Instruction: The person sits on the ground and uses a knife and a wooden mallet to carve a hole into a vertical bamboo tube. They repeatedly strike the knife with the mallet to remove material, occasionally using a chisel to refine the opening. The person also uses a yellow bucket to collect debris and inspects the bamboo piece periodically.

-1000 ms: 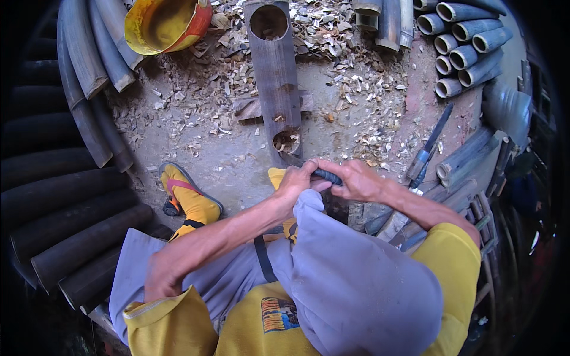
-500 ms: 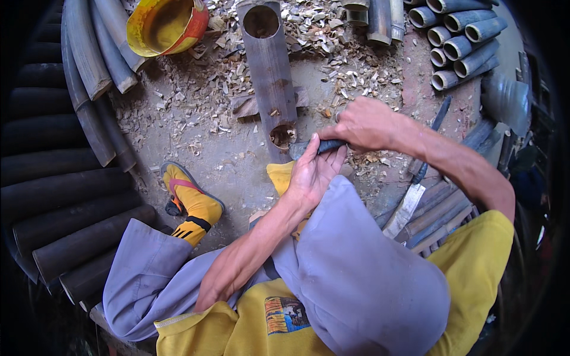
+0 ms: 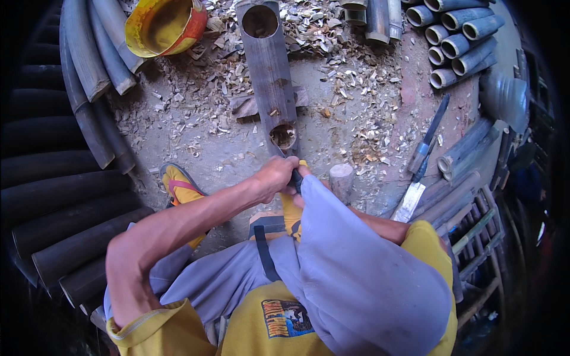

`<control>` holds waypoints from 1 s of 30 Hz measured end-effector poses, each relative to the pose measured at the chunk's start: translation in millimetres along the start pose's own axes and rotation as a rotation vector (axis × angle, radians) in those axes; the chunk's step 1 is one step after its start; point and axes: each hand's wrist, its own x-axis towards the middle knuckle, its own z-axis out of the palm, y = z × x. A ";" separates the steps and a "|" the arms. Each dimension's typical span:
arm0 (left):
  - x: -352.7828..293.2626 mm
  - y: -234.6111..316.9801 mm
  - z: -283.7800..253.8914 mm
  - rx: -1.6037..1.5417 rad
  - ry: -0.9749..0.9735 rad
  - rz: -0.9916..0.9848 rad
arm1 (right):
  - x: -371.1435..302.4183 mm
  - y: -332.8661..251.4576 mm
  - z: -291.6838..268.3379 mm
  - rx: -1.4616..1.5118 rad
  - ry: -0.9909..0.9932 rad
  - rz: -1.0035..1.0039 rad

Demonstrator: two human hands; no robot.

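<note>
My left hand (image 3: 275,178) is closed around the dark handle (image 3: 295,180) of a tool, at the near end of a long bamboo pole (image 3: 270,77). My right hand (image 3: 301,172) presses against the same handle from the right; the raised knee hides most of it. A thin dark edge, perhaps the tool's blade, points toward the pole, but its shape is too unclear to name. Two openings are cut in the pole's upper side, and shavings lie inside the nearer hole (image 3: 283,136). A small wood block (image 3: 268,107) lies crosswise beneath the pole.
Wood chips (image 3: 362,89) litter the floor. At the upper left stands a yellow and red bowl (image 3: 166,26). Dark bamboo poles (image 3: 65,184) line the left side; cut tubes (image 3: 463,44) are stacked upper right. A broad blade (image 3: 409,202) and a sheathed tool (image 3: 430,133) lie right. A short wooden stump (image 3: 341,181) stands close by.
Both hands have moved down and left, toward the knee. My left hand has gone from open-palmed to closed on the handle. My right hand has swung in behind the knee, uncovering the stump.
</note>
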 end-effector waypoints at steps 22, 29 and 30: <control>-0.4 0.9 5.3 0.102 -0.012 0.018 | -16.2 -32.9 -8.0 -0.155 0.121 0.020; 19.6 -2.8 42.2 -0.648 -0.183 0.416 | 9.2 -93.7 -86.4 -1.451 0.264 -0.339; 19.4 -4.0 44.7 -0.774 -0.244 0.470 | 17.7 -106.1 -92.3 -1.571 0.217 -0.411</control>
